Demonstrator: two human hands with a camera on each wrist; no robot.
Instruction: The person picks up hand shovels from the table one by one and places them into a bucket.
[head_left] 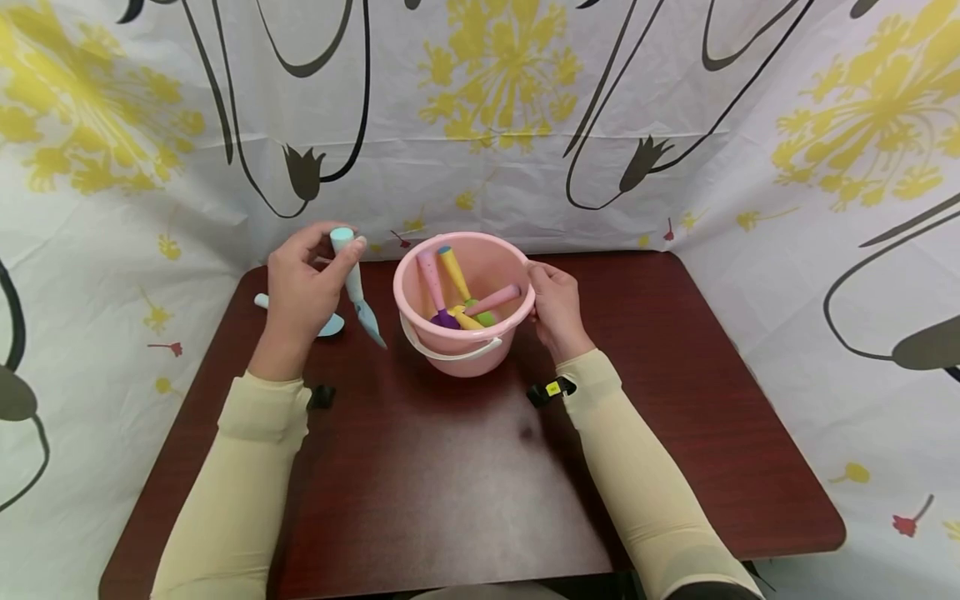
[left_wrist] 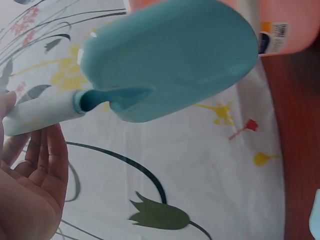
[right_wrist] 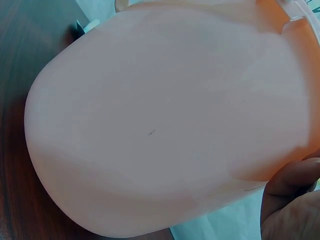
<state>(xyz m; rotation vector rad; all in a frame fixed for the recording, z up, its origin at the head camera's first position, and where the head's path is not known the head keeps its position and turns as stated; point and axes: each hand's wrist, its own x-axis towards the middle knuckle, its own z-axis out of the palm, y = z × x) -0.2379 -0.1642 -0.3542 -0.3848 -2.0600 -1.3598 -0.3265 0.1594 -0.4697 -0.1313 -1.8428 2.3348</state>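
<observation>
In the head view my left hand [head_left: 300, 275] pinches the handle of a light blue toy shovel [head_left: 366, 318] beside a pink bucket, its blade tipped down toward the bucket. The left wrist view shows the broad shovel blade [left_wrist: 175, 55] and my fingers [left_wrist: 47, 155] at its pale handle. My right hand [head_left: 557, 308] grips the right rim of the pink bucket [head_left: 483, 362]. Inside lie several toy tools, among them one with a pink handle [head_left: 431, 279] and one with a yellow handle [head_left: 453, 273]. The bucket wall [right_wrist: 160, 110] fills most of the right wrist view.
Another light blue tool [head_left: 330, 326] lies on the dark red table [head_left: 450, 467], partly hidden behind my left wrist. A white bail handle [head_left: 450, 357] hangs across the bucket's front. A flower-printed white sheet [head_left: 480, 192] stands around the table's back and sides.
</observation>
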